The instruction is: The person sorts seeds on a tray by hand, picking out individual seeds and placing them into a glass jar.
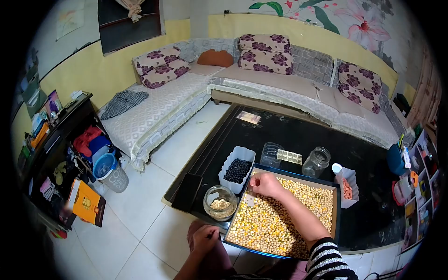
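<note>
Sorting is barely beginning: the right hand [267, 184] is pinching at mixed beans [280, 214] in the tray's [337, 210] far left corner, while the glass jar [220, 202] holds few. The left hand [204, 238] is resting loosely curled, empty, off the table's [364, 163] near edge.

My right hand [266, 184] reaches forward, arm stretched out, striped sleeve pushed up near the elbow, fingers curled down and pinched together. My left hand [204, 237] rests low by my knee, loosely closed.
</note>
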Available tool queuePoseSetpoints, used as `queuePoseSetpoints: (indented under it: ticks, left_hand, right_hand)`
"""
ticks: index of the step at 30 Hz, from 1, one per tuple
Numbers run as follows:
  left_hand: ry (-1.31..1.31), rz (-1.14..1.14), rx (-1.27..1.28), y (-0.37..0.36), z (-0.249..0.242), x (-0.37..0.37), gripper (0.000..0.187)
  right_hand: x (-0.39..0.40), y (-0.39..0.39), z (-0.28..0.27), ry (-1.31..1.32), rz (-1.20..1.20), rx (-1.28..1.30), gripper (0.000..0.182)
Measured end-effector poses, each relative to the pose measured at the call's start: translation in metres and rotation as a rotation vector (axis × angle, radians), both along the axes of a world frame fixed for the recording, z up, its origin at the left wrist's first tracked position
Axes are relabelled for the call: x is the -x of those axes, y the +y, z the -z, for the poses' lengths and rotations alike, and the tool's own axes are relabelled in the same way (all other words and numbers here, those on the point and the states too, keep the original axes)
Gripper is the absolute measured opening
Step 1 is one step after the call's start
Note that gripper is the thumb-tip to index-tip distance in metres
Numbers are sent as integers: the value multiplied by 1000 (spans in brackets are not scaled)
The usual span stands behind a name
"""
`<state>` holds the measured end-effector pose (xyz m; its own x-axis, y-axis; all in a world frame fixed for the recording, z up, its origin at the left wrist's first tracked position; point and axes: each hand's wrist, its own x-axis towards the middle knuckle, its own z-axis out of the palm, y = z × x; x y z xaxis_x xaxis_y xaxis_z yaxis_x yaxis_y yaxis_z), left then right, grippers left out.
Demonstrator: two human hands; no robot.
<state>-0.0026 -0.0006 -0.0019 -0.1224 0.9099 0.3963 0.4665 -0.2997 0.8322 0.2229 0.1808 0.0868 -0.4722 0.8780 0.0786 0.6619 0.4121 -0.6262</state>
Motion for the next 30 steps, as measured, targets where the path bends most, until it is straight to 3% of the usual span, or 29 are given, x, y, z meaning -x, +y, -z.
queuePoseSetpoints:
  ticks: [3, 5, 9, 13, 17, 22, 30]
  left_hand:
    - [67, 3, -19, 0, -2, 0, 6]
    - [57, 7, -33, 1, 0, 0, 6]
    - [29, -13, 1, -1, -4, -2, 6]
    - [33, -23, -20, 0, -3, -2, 7]
    - [48, -22, -34, 2, 3, -2, 6]
    - [36, -19, -13, 0, -3, -2, 6]
    - [52, -18, -13, 1, 0, -2, 7]
  right_hand:
    - [17, -20, -40, 240, 37, -39, 10]
    - [31, -31, -58, 386, -110, 35, 10]
    - [52, -44, -62, 317, -285, -125, 10]
    - [34, -32, -52, 507, -105, -52, 9]
    - [4, -7, -21, 269, 133, -115, 9]
    - [-6, 4, 21, 60, 175, 1, 10]
    - [1, 14, 43, -168, 36, -157, 12]
